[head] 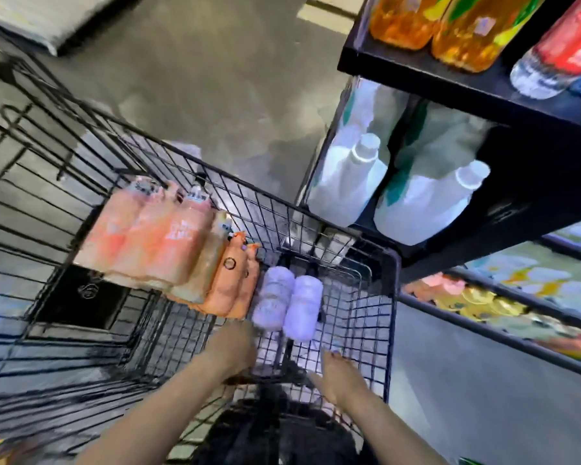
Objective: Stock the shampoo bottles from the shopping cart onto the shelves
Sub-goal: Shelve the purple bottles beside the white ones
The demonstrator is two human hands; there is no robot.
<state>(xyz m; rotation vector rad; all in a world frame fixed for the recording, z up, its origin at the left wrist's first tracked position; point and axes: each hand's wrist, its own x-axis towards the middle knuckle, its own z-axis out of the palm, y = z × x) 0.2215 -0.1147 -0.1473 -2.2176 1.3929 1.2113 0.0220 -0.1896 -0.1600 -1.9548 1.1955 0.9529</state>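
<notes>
**Both hands reaching into cart for lilac bottles**

Landmark: shopping cart (391,297), black wire, parked just beside the shelves (467,95). Frame is motion-blurred.

Handling: two lilac shampoo bottles (287,302) look like full plastic bottles, so probably moderately heavy, stiff-walled, smooth and a bit slippery. Not fragile. Best hold, by my judgement: wrap around the mid-body, one bottle per hand; caps are too blurred to trust as a hold.

Look: pale purple, rounded cylinders, lying side by side and touching, faint label print, unreadable. Next to them in the cart is a row of orange bottles (168,243), peach to orange, dark caps, packed tight against each other.

Where: lilac pair sits in the cart's near right corner, orange row to their left toward the cart's middle.

Left hand (235,347) is at the near end of the left lilac bottle, fingers hidden by blur; can't tell if its grip has closed. Right hand (341,374) is inside the cart just short of the right lilac bottle, fingers extended, grip released, holding nothing.

Nothing lifted yet.
</notes>
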